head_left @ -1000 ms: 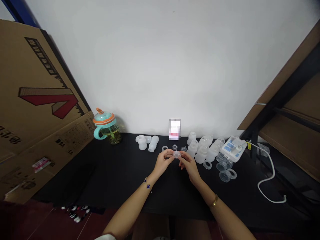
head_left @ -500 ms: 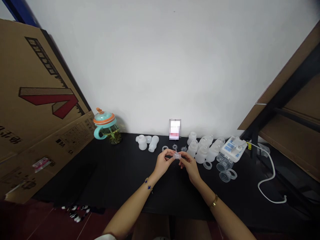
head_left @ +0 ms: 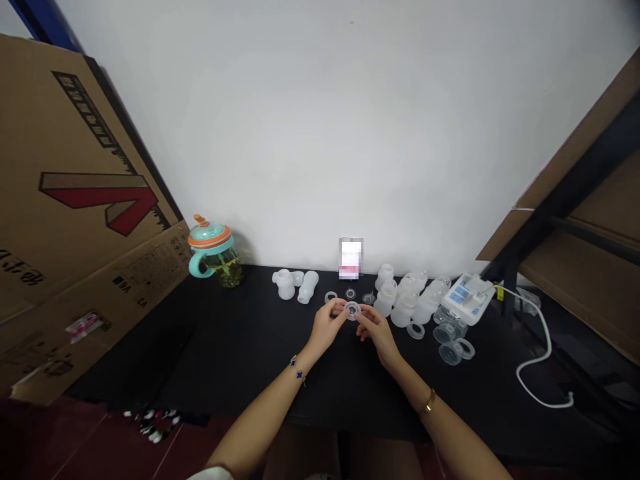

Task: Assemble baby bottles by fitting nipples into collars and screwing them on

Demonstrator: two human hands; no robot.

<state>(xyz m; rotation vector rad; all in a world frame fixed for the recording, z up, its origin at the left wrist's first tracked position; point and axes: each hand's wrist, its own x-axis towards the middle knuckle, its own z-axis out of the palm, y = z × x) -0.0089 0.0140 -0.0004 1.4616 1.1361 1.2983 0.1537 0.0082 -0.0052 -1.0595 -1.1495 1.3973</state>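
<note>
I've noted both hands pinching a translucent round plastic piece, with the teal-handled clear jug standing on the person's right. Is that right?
Not quite: in the head view, the teal-handled clear jug stands on the person's left. The left hand and right hand do pinch the translucent round plastic piece.

Lidded teal-and-orange pitcher (head_left: 214,252), green leaves inside, on black table (head_left: 225,353), back left, near big cardboard box (head_left: 97,220) with red-and-black print. Lit screen (head_left: 351,260), pixelated, upright by white wall (head_left: 345,133); black metal rack (head_left: 565,177) with cardboard, right. Black-and-white item (head_left: 156,428), unclear, lower left, above red floor (head_left: 125,457).
</note>
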